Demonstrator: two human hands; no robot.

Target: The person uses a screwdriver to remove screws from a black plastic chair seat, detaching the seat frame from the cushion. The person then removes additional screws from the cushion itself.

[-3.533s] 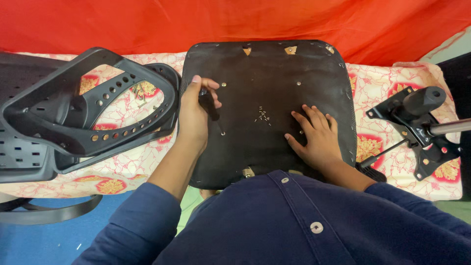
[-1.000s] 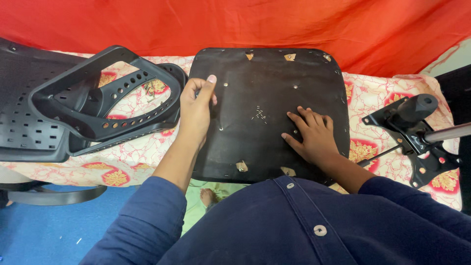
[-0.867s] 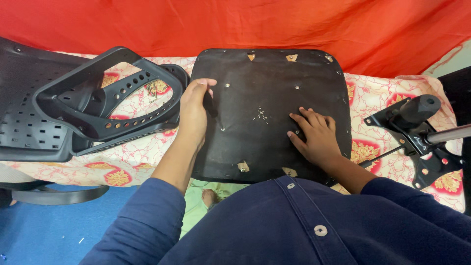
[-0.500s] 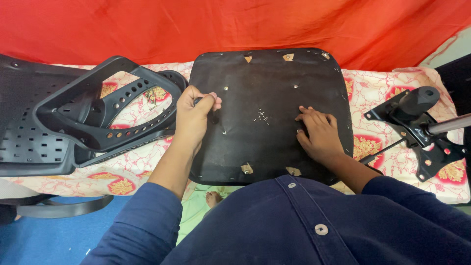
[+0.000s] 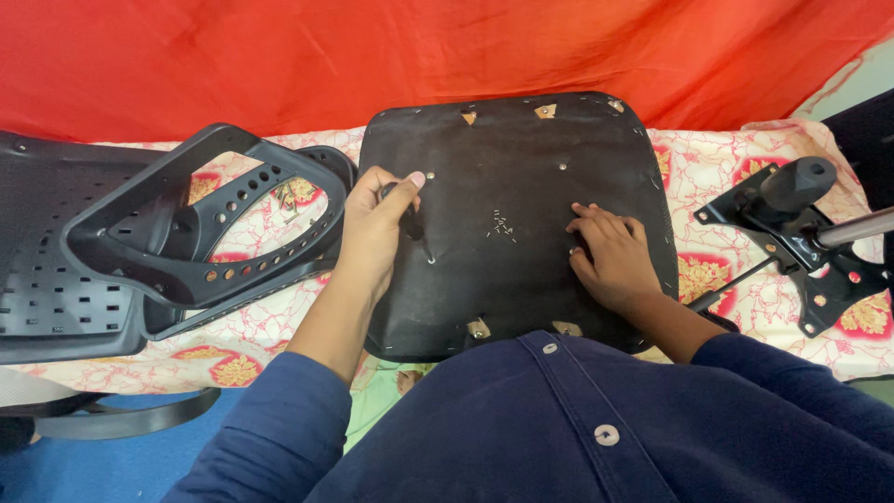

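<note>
At the left of the frame a black chair back (image 5: 140, 242) lies on the flowered cloth (image 5: 270, 312) over the table. The left hand (image 5: 372, 233) is clamped on a screwdriver (image 5: 410, 219), its tip on the black seat panel (image 5: 512, 168) at centre; since half a second ago it has shifted slightly right. The right hand (image 5: 615, 256) presses flat, fingers spread. A metal bracket (image 5: 801, 233) lies at the right.

There is one camera, worn on the person's head. It looks steeply down and forward from close above the flat black chair seat panel (image 5: 517, 214) lying on the flower-print cloth (image 5: 736, 200). A red cloth wall (image 5: 447, 51) fills the top.
</note>
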